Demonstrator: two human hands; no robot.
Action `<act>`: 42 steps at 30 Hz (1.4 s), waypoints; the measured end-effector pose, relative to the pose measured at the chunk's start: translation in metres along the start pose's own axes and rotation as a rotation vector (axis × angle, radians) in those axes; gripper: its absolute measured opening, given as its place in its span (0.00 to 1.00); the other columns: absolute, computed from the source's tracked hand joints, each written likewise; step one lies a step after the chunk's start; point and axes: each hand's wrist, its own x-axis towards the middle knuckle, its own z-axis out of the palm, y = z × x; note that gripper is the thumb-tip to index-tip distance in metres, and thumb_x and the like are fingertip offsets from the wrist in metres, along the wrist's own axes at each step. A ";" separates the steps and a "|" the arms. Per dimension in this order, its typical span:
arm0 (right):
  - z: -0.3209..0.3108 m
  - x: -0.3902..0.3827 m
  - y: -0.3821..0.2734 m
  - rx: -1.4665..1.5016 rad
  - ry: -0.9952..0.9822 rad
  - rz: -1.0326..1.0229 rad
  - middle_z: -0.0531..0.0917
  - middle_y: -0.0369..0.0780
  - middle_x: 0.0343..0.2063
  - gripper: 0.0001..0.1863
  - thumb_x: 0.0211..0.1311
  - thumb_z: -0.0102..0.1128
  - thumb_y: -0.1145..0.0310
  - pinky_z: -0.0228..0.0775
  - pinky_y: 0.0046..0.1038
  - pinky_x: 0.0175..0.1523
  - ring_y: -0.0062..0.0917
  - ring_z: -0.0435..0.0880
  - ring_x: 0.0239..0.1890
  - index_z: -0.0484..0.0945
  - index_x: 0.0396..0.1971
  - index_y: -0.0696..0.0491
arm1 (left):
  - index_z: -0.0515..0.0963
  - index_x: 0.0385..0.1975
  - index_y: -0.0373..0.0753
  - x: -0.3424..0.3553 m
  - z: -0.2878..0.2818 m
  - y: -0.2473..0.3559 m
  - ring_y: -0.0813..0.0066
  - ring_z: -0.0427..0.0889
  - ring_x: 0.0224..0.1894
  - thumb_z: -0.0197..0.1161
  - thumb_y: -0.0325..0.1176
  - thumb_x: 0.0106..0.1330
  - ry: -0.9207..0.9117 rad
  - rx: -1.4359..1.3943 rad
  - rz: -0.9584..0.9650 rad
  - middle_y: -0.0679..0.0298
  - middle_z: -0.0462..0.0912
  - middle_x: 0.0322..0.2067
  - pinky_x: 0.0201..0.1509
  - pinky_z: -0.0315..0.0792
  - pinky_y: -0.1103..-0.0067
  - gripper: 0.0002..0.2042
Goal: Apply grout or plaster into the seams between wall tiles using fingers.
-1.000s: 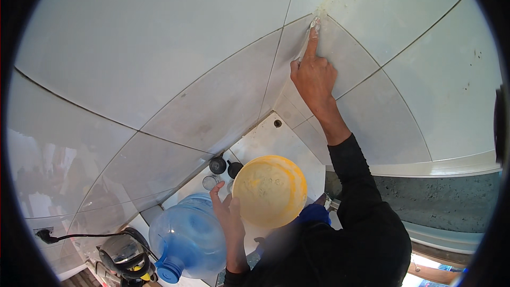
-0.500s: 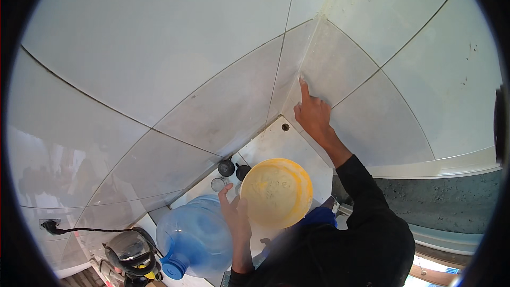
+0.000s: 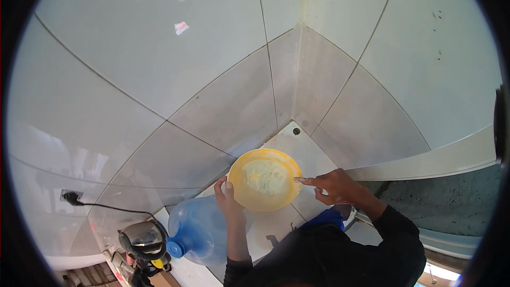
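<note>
A round yellow plastic bowl [image 3: 264,183] with a whitish, lumpy paste in it sits on the white tiled surface [image 3: 308,202] in the corner. My left hand [image 3: 228,195] grips the bowl at its left rim, with the thumb by the edge and the fingers along the outside. My right hand [image 3: 334,186] is at the bowl's right rim. Its forefinger is stretched toward the paste, whitish at the tip; the other fingers are partly curled and hold nothing. Whether that fingertip touches the rim is unclear.
A big blue water bottle [image 3: 204,231] lies left of my left forearm. A kettle [image 3: 143,240] stands further left; a black cable [image 3: 114,209] runs to a wall socket. Grey and white tiled walls [image 3: 228,101] meet behind the bowl. A small round hole [image 3: 296,131] marks the surface's corner.
My right hand has come down from the wall corner to the bowl's right rim. My left hand now holds the bowl's left side. The small dark cups are no longer visible, and the view has shifted.
</note>
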 end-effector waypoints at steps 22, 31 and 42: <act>0.085 -0.086 0.035 0.125 0.540 0.341 0.85 0.45 0.24 0.21 0.57 0.63 0.71 0.79 0.43 0.35 0.42 0.87 0.27 0.83 0.53 0.53 | 0.65 0.65 0.35 -0.053 -0.010 -0.087 0.59 0.85 0.50 0.70 0.44 0.70 -0.053 0.009 0.098 0.47 0.79 0.52 0.48 0.83 0.68 0.31; 0.046 -0.068 0.056 -0.093 0.778 0.319 0.87 0.50 0.34 0.17 0.59 0.62 0.73 0.81 0.43 0.42 0.44 0.89 0.36 0.83 0.49 0.56 | 0.69 0.61 0.48 -0.049 -0.008 -0.119 0.76 0.71 0.13 0.66 0.53 0.72 -0.079 0.012 0.280 0.64 0.77 0.22 0.14 0.61 0.79 0.25; -0.256 0.065 -0.059 -0.814 1.245 -0.190 0.79 0.48 0.41 0.23 0.57 0.62 0.79 0.73 0.44 0.49 0.41 0.79 0.44 0.81 0.55 0.59 | 0.60 0.67 0.36 -0.077 -0.005 -0.060 0.60 0.87 0.41 0.68 0.42 0.72 -0.208 0.026 0.049 0.44 0.81 0.48 0.38 0.85 0.69 0.31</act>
